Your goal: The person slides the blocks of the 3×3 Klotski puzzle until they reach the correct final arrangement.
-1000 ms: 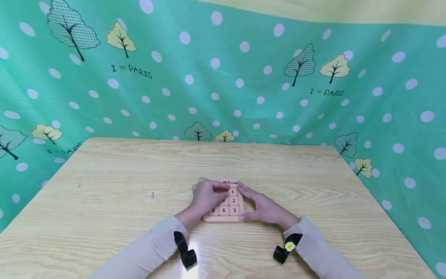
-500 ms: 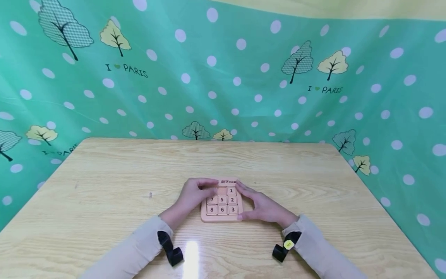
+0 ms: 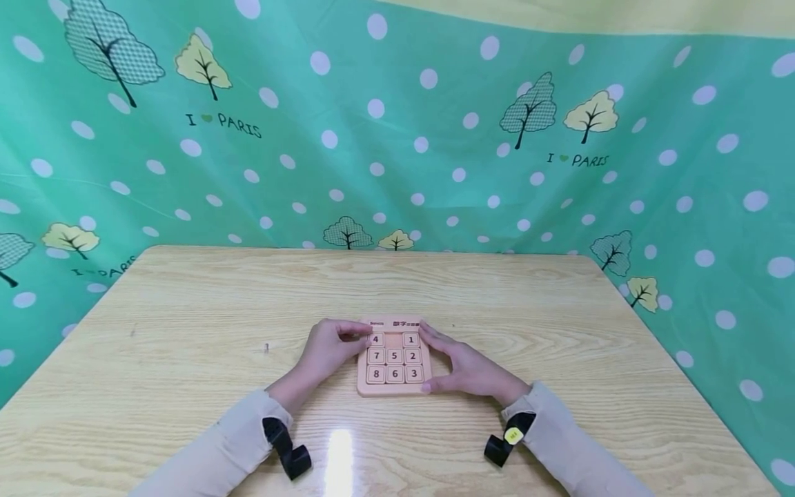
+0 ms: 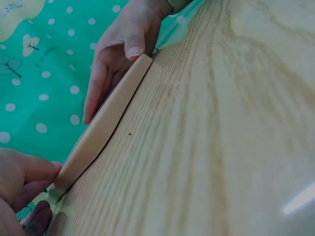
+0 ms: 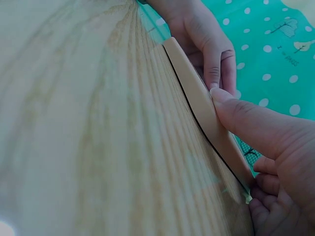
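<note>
A pinkish wooden number slide puzzle [image 3: 394,391] lies flat on the table. Its top row shows tile 4 [image 3: 375,339], a bare gap in the middle, then tile 1 [image 3: 411,339]. Below come 7, 5, 2, then 8, 6, 3. My left hand [image 3: 328,345] is at the upper left corner, its index fingertip at the frame and its thumb tip by tile 4. Along the opposite side, my right hand [image 3: 464,369] holds the frame, thumb at the lower corner and fingers at the upper one. The left wrist view shows the puzzle's side edge [image 4: 106,125] between both hands.
The wooden table [image 3: 236,290] reaches back to a green dotted cloth [image 3: 397,172] with printed trees. A small dark mark [image 3: 266,348] is on the tabletop left of the puzzle. Black straps circle both wrists, such as the left strap [image 3: 282,442].
My left hand has moved left from above the top row to the puzzle's corner, uncovering the middle gap and tile 4. The right hand keeps its hold. The head view has shifted slightly.
</note>
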{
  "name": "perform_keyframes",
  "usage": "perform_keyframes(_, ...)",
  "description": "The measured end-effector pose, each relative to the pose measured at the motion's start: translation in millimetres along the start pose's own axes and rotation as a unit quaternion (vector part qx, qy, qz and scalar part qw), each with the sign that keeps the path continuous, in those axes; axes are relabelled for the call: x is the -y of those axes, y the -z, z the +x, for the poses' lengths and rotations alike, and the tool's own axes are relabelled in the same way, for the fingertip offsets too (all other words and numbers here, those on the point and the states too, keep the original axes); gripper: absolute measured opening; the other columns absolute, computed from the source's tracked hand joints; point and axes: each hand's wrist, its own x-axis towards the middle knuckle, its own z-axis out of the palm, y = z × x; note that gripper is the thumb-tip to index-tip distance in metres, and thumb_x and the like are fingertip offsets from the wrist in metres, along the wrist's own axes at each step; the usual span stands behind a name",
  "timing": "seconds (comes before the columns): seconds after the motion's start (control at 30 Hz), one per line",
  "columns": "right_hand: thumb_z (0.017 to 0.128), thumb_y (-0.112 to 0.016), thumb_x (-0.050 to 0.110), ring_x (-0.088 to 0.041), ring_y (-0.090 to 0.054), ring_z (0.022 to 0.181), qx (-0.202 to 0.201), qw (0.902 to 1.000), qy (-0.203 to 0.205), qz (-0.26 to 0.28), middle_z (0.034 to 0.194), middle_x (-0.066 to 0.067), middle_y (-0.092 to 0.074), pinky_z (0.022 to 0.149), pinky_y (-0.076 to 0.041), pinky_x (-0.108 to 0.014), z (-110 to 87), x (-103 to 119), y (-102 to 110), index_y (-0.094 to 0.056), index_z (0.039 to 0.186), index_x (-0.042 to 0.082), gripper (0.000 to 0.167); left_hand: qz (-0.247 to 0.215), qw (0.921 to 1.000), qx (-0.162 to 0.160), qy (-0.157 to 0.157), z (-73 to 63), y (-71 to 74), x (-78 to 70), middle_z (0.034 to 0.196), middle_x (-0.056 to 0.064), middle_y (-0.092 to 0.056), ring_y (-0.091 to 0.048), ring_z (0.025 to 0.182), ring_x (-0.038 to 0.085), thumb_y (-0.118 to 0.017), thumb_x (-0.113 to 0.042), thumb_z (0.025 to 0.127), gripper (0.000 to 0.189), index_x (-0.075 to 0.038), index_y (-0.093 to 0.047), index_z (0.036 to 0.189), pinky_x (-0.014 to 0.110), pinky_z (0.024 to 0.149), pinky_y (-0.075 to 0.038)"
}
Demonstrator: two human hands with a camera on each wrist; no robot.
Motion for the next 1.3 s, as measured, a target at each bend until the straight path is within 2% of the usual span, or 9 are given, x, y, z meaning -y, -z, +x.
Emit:
perform_keyframes(0.3,0.075,-0.075,0.045,-0.023,-0.008,0.144,-0.002,1.0000,0.009,-0.001,0.158,0.001,-0.008,0.114,-0.013,-0.045,-0.2,0,-1,-0.022,0.149,0.011,0.097,0.044,0.9980,-0.021,-0.041,-6.1,1.7,-6.5,0.093,0.004,-0.073,-0.066,0.085,0.014,-0.077,-0.008,0.075,0.014,-0.011,-0.076,0.089,0.030,0.075,-0.052)
perform_keyframes(0.57,0.075,-0.075,0.045,-0.022,-0.008,0.144,0.000,1.0000,0.001,0.003,0.158,0.003,-0.007,0.114,-0.013,-0.044,-0.1,1,-1,-0.021,0.149,0.012,0.097,0.058,0.9963,-0.018,-0.061,-7.4,1.3,-9.3,0.091,0.004,-0.073,-0.068,0.085,0.015,-0.077,-0.006,0.075,0.014,-0.010,-0.076,0.089,0.030,0.074,-0.053)
perform_keyframes(0.8,0.076,-0.075,0.044,-0.023,-0.008,0.144,0.000,1.0000,0.007,0.003,0.158,0.000,-0.008,0.114,-0.012,-0.045,-0.9,3,0,-0.022,0.149,0.011,0.096,0.045,0.9980,-0.011,-0.043,-6.4,0.1,-9.9,0.093,0.005,-0.073,-0.068,0.085,0.014,-0.077,-0.005,0.074,0.016,-0.011,-0.076,0.090,0.028,0.074,-0.054)
perform_keyframes(1.03,0.077,-0.074,0.043,-0.024,-0.008,0.144,-0.002,0.9999,0.010,-0.006,0.158,-0.001,-0.008,0.114,-0.012,-0.046,-0.4,0,0,-0.022,0.149,0.011,0.095,0.003,0.9997,0.008,-0.024,-3.5,-3.8,-9.9,0.093,0.005,-0.073,-0.067,0.087,0.015,-0.076,-0.003,0.075,0.017,-0.010,-0.075,0.090,0.025,0.074,-0.053)
perform_keyframes(1.3,0.077,-0.074,0.044,-0.025,-0.008,0.144,-0.001,0.9999,0.014,-0.007,0.158,-0.001,-0.008,0.113,-0.012,-0.046,0.0,-1,-1,-0.022,0.149,0.011,0.095,-0.020,0.9995,0.007,-0.024,-3.0,-9.5,-8.3,0.092,0.006,-0.073,-0.067,0.087,0.016,-0.076,-0.003,0.075,0.017,-0.008,-0.075,0.091,0.023,0.071,-0.053)
